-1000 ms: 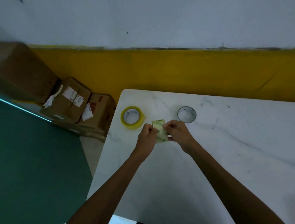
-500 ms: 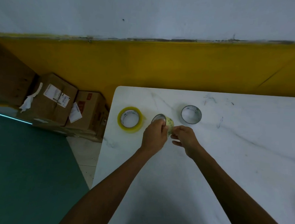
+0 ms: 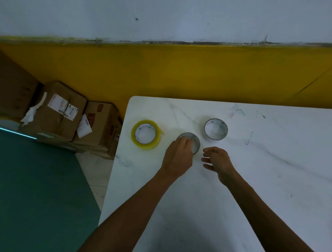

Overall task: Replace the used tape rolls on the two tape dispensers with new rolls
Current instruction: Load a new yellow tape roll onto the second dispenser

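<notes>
Three rings lie flat on the white marble table. A yellow tape roll sits near the table's left edge. A bare grey core lies further right. Between them rests a second grey core, and my left hand covers its near left side with fingers on its rim. My right hand hovers just right of that core, fingers spread, holding nothing. No tape dispenser is in view.
Cardboard boxes with labels are stacked on the floor left of the table, against a yellow wall band. A green surface fills the lower left. The table's left edge runs close to my left arm.
The core was held upright between both hands; my left hand has laid it flat on the table between the other two rings. My right hand has let go and drawn back.
</notes>
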`<state>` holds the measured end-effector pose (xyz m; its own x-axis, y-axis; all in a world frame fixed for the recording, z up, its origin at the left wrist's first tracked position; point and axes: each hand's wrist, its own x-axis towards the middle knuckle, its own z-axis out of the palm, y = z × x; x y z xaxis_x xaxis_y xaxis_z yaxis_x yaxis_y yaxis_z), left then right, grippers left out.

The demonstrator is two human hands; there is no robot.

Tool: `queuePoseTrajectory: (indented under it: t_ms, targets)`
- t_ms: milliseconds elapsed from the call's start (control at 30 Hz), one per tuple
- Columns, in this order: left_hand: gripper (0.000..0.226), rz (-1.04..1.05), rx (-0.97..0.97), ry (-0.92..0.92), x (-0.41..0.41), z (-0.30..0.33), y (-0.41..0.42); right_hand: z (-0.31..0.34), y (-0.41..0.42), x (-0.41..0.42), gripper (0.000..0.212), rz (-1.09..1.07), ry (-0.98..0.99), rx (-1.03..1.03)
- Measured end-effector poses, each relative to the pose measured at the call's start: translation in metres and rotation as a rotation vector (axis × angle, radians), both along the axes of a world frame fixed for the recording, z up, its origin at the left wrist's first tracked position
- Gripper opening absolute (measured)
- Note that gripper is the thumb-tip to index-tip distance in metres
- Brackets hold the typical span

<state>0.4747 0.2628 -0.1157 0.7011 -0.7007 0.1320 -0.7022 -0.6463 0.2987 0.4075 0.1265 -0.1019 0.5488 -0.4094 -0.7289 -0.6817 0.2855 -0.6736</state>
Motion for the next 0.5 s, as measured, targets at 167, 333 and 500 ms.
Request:
queuePoseTrajectory:
  t_ms: [167, 333, 500]
  targets:
    - [0.029, 0.215, 0.101, -0.039, 0.034, 0.010, 0.041, 0.005, 0.003, 0.002, 0.018, -0.008, -0.023, 0.008]
    - [0.032, 0.270, 0.259, 0.033, 0.045, -0.008, 0.073, 0.006, 0.008, -0.001, 0.017, 0.015, -0.034, 0.003]
    - [0.029, 0.308, 0.328, 0.206, 0.042, -0.009, 0.077, 0.004, 0.009, -0.006, 0.016, 0.012, -0.037, -0.018]
